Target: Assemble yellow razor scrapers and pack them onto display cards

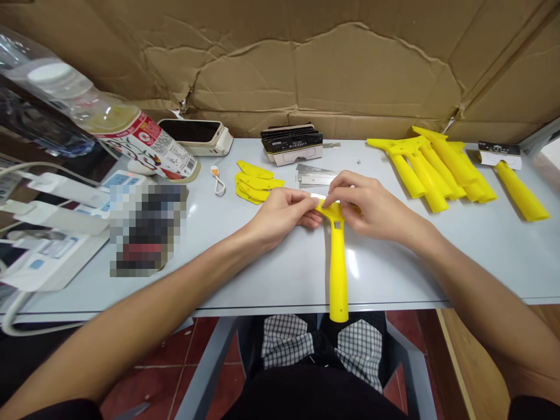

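A narrow grip from both hands: left hand (280,216) and right hand (371,204) closed in on the flared head of a yellow plastic scraper handle (338,274), fingers and thumbs pinching from either side. The handle's shaft running from the grip toward the near edge of the worktop (394,274), low over or on the surface, its end reaching about that edge. At the head, just by the left hand's fingertips (313,199), a thin bright sliver, possibly steel, too small to tell. Step in hand, as it looks: close fingerwork at the handle's head. What that hold seems to call for next: steady, even pressure from both sides, with the thin edge kept square to the head. Just beyond the grip, a stack of steel blades (315,175); farther beyond, black cards in a white holder (292,146). Beyond and left of the grip, a small pile of flat yellow plastic pieces (252,183). Right of the grip, a heap of yellow handles (426,169). Far left of the grip, a plastic bottle (140,143) and a phone (190,131).
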Demonstrator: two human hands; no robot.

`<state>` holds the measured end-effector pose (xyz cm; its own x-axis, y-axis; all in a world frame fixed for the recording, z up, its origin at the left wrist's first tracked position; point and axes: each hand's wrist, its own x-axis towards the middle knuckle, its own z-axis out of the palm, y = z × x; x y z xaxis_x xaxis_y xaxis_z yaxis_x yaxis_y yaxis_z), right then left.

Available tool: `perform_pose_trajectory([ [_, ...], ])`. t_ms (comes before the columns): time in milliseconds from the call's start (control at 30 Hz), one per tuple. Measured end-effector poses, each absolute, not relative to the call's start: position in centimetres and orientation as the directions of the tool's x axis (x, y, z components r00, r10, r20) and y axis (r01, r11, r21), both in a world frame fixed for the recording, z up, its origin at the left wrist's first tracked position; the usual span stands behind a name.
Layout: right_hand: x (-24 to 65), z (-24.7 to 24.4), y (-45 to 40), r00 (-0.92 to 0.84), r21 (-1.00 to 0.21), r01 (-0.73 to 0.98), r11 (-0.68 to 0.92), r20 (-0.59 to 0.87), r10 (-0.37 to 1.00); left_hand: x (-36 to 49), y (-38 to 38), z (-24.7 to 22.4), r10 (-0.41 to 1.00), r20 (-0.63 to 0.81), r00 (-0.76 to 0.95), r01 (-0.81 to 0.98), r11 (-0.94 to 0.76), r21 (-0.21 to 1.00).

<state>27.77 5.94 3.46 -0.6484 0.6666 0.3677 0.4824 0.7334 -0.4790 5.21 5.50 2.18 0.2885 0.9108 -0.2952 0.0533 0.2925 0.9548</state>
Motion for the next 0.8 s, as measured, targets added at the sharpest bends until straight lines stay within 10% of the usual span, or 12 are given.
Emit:
perform_pose_trajectory([
  [800,27.76,3.53,5.94,-0.671,-0.404,0.517,0.755,0.356,0.651,5.13,5.49,2.15,0.913,-0.288,0.288,0.051,0.285,0.957],
])
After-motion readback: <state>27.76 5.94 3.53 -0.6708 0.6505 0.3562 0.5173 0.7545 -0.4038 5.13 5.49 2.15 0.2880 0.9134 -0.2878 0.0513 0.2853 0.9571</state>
